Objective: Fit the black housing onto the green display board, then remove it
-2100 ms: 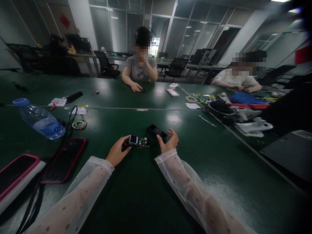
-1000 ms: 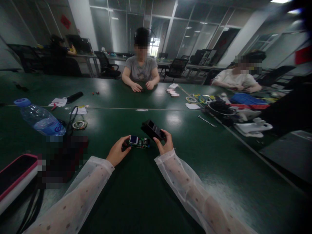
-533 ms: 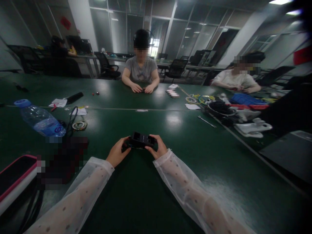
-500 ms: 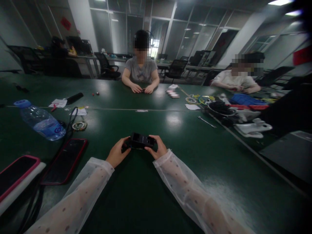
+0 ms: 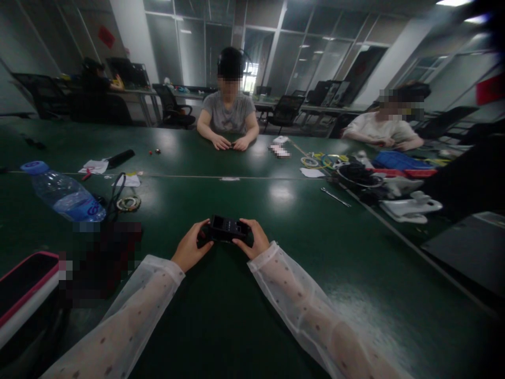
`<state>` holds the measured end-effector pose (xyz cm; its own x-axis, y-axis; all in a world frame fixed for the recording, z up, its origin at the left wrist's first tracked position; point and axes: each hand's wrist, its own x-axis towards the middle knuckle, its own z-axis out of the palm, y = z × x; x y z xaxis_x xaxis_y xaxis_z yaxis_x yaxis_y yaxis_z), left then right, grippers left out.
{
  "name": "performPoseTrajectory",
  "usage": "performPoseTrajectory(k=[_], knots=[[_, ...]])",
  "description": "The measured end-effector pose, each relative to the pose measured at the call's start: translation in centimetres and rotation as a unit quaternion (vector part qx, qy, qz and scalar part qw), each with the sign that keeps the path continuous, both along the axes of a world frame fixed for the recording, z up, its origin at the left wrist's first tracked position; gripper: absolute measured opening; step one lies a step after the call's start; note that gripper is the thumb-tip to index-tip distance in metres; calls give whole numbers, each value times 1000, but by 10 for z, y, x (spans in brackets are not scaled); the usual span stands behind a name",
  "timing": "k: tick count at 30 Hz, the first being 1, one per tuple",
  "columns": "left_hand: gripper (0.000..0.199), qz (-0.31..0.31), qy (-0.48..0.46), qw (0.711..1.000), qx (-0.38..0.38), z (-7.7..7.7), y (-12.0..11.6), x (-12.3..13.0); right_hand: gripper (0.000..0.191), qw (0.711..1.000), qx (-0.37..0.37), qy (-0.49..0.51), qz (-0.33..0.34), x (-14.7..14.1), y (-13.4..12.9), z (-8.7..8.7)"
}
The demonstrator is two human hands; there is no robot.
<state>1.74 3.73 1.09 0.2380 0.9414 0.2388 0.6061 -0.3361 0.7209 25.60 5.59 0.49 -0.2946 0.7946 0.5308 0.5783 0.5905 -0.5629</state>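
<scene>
A small black box-like device (image 5: 226,228) is held between my two hands, low over the green table (image 5: 252,295). My left hand (image 5: 192,244) grips its left end, thumb at the near side and fingers at the far side. Around the right end, my right hand (image 5: 254,239) closes in the same way. The fingertips behind the device are partly hidden. Sheer white dotted sleeves cover both forearms.
At left lie a water bottle (image 5: 65,195), a pink-edged phone (image 5: 29,279), black cords and a coiled ring (image 5: 128,203). A wrench (image 5: 335,197), cables and white tools (image 5: 412,206) lie at right. Two people sit across the table; another sits far back left.
</scene>
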Motion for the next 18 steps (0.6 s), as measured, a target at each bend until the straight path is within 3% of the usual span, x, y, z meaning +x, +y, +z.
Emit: performPoseTrajectory(k=[8, 18], knots=[[60, -1, -8, 1000, -4, 3, -2, 1, 60, 997, -42, -51, 26, 0, 5, -10], [58, -5, -7, 1000, -14, 0, -1, -1, 63, 997, -62, -18, 31, 2, 8, -13]])
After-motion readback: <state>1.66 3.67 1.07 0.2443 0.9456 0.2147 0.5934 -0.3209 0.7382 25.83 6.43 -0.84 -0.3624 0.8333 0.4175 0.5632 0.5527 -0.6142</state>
